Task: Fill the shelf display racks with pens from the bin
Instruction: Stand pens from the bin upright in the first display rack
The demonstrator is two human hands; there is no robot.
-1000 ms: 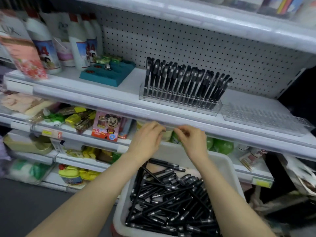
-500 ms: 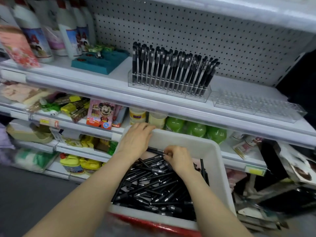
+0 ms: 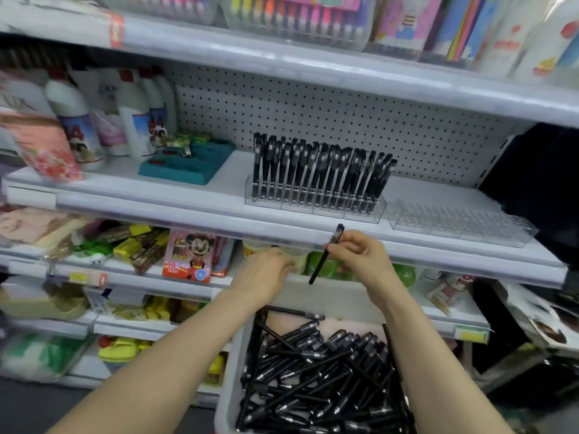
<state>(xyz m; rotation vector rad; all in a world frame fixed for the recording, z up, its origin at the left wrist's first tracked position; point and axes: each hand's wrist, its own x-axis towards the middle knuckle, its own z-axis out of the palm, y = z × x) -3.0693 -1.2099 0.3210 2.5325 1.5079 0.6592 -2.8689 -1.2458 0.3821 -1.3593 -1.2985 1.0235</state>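
The right hand [image 3: 360, 258] pinches one black pen [image 3: 317, 269], nearly upright, just below the shelf edge. The left hand [image 3: 266, 274] curls by the far rim of the bin [image 3: 338, 297] (its grip cannot be told). The rack at 12 o'clock [image 3: 313, 205] looks full, but the clear rack at 2 o'clock [image 3: 460, 219] stands empty and the bin is still heaped, so much remains.

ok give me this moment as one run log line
right hand: pinches one pen | left hand: at bin rim, grip unclear | left rack: full | right rack: empty
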